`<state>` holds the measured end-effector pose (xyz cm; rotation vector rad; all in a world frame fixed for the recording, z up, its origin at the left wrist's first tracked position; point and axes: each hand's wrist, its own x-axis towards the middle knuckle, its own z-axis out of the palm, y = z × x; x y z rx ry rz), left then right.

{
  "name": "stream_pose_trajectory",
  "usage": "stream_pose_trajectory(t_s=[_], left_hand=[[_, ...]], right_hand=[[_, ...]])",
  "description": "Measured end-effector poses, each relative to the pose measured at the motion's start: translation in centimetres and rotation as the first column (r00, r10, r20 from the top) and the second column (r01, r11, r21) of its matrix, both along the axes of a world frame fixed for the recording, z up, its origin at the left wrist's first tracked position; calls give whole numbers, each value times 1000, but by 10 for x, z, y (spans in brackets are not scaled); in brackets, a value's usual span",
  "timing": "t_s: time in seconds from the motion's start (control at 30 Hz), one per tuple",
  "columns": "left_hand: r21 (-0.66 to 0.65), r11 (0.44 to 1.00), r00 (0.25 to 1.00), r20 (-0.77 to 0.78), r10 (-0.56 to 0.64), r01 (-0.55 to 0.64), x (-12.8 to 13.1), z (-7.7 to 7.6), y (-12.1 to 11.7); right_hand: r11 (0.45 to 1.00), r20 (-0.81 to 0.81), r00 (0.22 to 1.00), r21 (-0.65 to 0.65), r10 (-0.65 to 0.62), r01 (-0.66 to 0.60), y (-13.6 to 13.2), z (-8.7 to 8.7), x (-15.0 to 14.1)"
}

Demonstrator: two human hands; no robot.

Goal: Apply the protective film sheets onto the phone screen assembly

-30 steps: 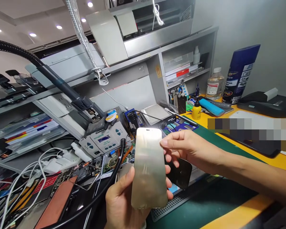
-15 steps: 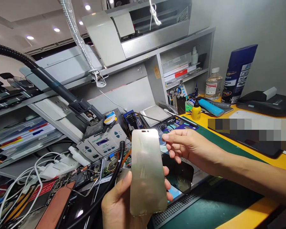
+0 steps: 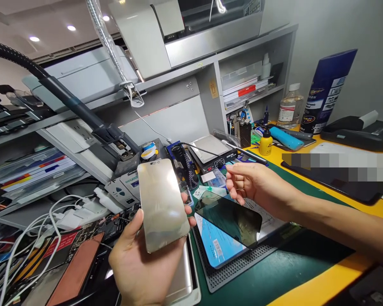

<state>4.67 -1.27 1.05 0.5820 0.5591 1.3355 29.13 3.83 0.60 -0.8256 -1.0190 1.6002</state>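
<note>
My left hand grips a phone screen panel by its edges, thumb on one side and fingertips on the other. The panel is thin, pale gold and reflective, with rounded corners and a small camera cutout at its top. To its right, my right hand hangs in the air with thumb and index finger pinched and the other fingers curled; whatever may be between the tips is too small to make out. Below that hand, a dark glossy phone-shaped glass lies across a blue box on a perforated grey mat.
A grey soldering station and a black hose arm stand at the left. White cables and parts crowd the lower left. A yellow bottle, a clear bottle and a dark tablet are at the right.
My left hand has moved left with the panel and tilted it, uncovering the dark glass and blue box. My right hand stays pinched, slightly higher and further right. The view has shifted a little.
</note>
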Motion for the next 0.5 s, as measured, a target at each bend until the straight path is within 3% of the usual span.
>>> stream_pose_trajectory(t_s=[0.27,0.5], left_hand=[[-24,995,995,-6,101,-102,5,6,-1],[-19,996,996,-9,83,-84,5,5,-3]], right_hand=[[995,146,989,96,-12,-2,-2,-4,-1],[980,297,952,197,-75,16,2,-6,-2]])
